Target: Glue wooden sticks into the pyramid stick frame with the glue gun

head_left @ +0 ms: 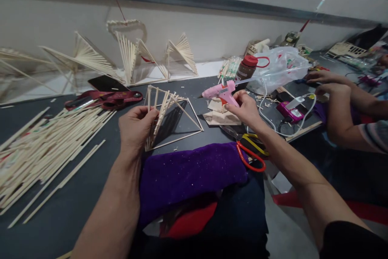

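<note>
My left hand pinches the left side of a small frame built of thin wooden sticks, which rests on the dark table. A fan of sticks rises from its base, and the base outlines an open shape to the right. In my right hand is a pink glue gun, held by its handle with the nozzle pointing left toward the frame. A clear glue stick appears to project from its back. Beneath the gun lie scraps of tan cardboard.
Loose sticks cover the table's left. Finished stick models line the wall. Orange-handled scissors lie by a purple cloth. A red-capped bottle, plastic bag, and magenta power strip stand right, beside another person's hands.
</note>
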### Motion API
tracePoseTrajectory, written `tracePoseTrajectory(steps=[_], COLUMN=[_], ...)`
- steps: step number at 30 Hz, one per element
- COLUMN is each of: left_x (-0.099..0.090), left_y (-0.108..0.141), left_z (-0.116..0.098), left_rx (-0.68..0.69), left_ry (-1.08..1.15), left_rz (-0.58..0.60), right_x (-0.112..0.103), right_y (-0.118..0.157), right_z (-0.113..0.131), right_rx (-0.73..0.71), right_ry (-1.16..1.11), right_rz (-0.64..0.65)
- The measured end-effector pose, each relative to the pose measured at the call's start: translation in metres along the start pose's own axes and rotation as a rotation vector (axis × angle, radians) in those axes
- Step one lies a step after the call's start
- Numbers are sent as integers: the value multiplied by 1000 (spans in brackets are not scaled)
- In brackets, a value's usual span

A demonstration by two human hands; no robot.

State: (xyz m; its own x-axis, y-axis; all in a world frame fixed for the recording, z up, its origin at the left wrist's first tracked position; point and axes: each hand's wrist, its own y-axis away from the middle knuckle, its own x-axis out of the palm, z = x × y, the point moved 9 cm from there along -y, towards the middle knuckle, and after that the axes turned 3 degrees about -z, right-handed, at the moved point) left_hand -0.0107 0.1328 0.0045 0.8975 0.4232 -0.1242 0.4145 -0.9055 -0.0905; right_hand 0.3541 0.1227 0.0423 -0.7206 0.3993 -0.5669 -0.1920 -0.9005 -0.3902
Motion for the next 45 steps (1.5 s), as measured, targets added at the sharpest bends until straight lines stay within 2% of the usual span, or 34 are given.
tracePoseTrajectory(steps=[3,6,9,13,17,20,27,38,45], left_x=[0,0,1,1,2,2,1,3,2], left_y=[1,3,4,4,3,2,2,1,3], left_z=[-2,-4,-2,0,1,2,1,5,4], left_rx=[24,44,40,25,45,58,70,61,49], left_ry=[11,-3,17,26,17,7,0,2,5], left_rz=[4,13,30,36,51,56,47,66,60], right_x=[9,24,39,55,73,79,84,98,99], right_y=[-3,-4,-5,-7,-9,-13,-15,-16,-14], right_z=[3,21,45,70,82,87,94,96,97], right_rx=[102,160,164,108,63,21,-65,-85,-99], right_ry=[-274,-548,-656,-735,-717,-664,-596,-542,-529], right_rz=[74,213,326,398,448,427,401,413,410])
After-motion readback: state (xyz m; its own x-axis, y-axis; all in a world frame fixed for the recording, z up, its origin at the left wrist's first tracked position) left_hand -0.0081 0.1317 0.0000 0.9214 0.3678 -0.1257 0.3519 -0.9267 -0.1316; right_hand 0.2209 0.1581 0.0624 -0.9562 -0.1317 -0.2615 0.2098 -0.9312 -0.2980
